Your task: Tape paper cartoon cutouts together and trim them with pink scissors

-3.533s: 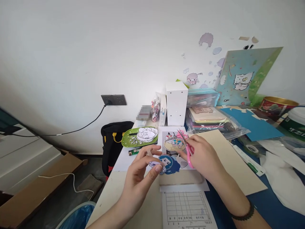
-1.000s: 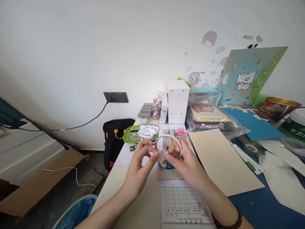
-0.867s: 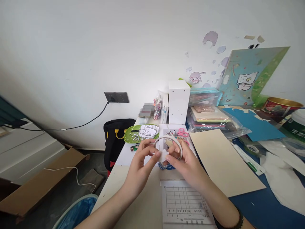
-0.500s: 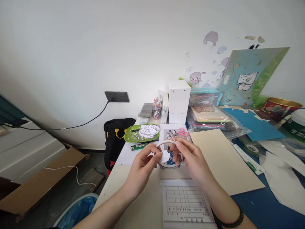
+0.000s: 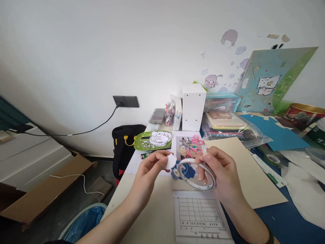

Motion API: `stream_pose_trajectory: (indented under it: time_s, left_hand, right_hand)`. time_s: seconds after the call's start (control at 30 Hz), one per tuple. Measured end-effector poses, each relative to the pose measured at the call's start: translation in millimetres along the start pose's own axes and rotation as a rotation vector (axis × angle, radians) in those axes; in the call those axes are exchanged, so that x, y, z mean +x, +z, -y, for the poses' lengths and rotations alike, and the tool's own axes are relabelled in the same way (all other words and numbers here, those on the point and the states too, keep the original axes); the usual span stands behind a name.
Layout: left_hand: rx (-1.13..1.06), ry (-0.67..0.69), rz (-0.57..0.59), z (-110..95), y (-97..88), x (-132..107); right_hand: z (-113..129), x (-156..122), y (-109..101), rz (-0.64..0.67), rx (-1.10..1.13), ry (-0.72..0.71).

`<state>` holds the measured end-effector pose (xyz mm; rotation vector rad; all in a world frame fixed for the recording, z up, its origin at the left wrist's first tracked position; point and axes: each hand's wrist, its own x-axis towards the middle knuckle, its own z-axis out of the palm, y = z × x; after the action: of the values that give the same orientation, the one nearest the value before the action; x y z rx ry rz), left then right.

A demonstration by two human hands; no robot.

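Left hand (image 5: 150, 171) with small white paper cutout (image 5: 171, 162) now apart from right hand (image 5: 223, 172), narrow white ring-shaped tape roll (image 5: 196, 185) lower, pink-handled metal scissors (image 5: 191, 148) laid down.

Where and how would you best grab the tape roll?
Probably pinch the tape roll by its left rim, coming from the left, thumb outside and a finger through the open centre. It is a thin, tilted ring, and that side is clear of the right hand, which grips it from the right.
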<state>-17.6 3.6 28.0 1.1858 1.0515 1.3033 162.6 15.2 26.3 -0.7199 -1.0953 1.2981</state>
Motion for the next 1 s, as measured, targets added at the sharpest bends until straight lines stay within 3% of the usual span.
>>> stream_pose_trajectory:
  time_s: [0.13,0.33,1.0]
  left_hand:
    - [0.071,0.073,-0.124,4,0.7,1]
    - [0.113,0.039,-0.106,4,4.7,-2]
    - [0.065,0.047,-0.122,2,4.0,-3]
  right_hand:
    - [-7,-12,18,0.03,-0.11,0.116]
    - [-29,-24,39,0.021,-0.186,0.19]
    - [-32,-24,36,0.014,-0.186,0.242]
